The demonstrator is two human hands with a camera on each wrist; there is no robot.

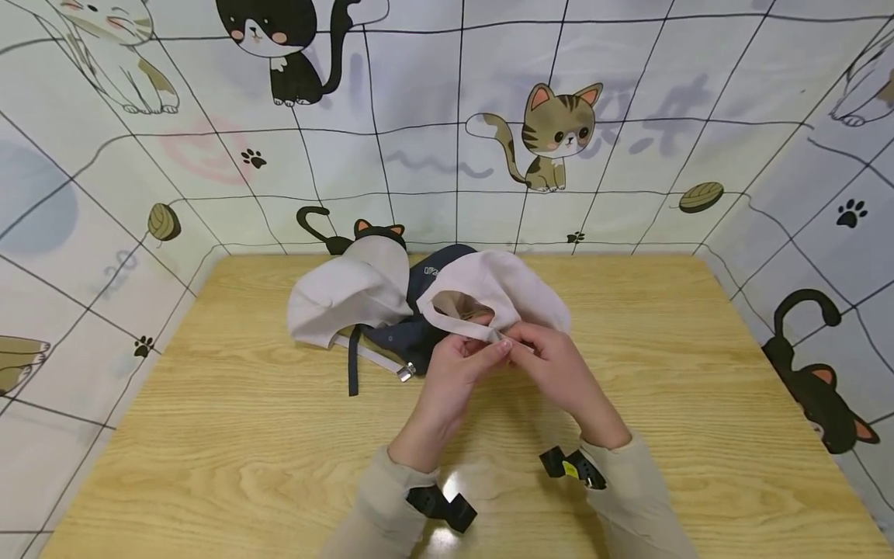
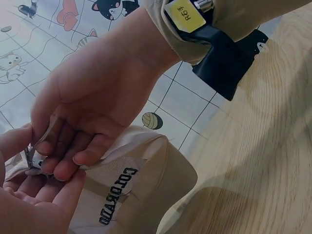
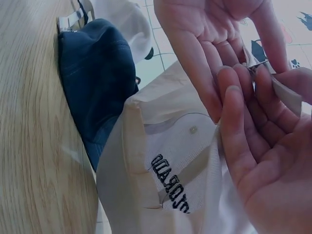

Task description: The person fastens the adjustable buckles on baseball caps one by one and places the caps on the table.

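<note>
A pale cap (image 1: 524, 287) is held with its back strap (image 1: 461, 324) facing me and its inside showing. My left hand (image 1: 454, 376) pinches the strap between thumb and fingers. Right beside it, my right hand (image 1: 559, 369) pinches the same strap, the fingertips of both meeting there. In the right wrist view a small metal buckle (image 3: 258, 66) lies between the fingers, with a loose strap end (image 3: 288, 96) sticking out. Dark lettering (image 2: 117, 195) shows through the inside of the crown in the left wrist view. The fingers partly hide the buckle.
A navy cap (image 1: 401, 338) lies behind and left of my hands. Another pale cap (image 1: 342, 299) rests further left, a strap with a metal buckle (image 1: 407, 373) trailing from the pile. The wooden table (image 1: 230, 435) meets a cat-patterned backdrop (image 1: 419, 155) at the back and sides.
</note>
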